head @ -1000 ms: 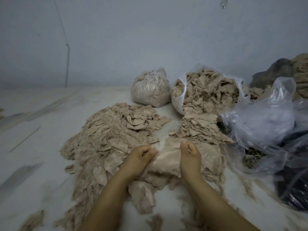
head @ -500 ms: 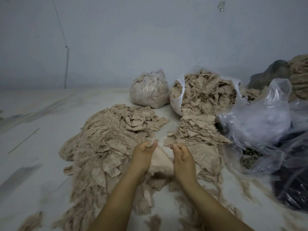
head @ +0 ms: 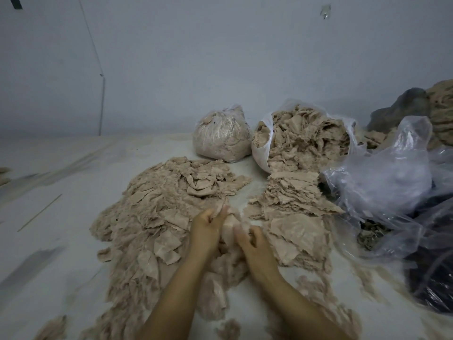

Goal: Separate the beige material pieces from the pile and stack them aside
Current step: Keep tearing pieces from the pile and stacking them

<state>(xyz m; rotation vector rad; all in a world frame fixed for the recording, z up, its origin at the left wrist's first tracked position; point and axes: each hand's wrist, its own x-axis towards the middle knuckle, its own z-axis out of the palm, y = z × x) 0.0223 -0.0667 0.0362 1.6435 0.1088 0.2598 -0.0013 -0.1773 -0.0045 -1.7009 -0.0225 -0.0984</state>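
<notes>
Open plastic bag (head: 261, 153) spilling beige pieces (head: 304, 136), tied bag (head: 221, 137) beside it

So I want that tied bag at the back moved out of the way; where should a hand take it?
Take the tied bag by the gathered neck at its top, coming from above. The body is round, bulging and packed with scraps, too wide for fingers to close round, while the bunched plastic at the top narrows to a natural handle. It stands apart from the open bag to its right, so nothing blocks that approach.
</notes>
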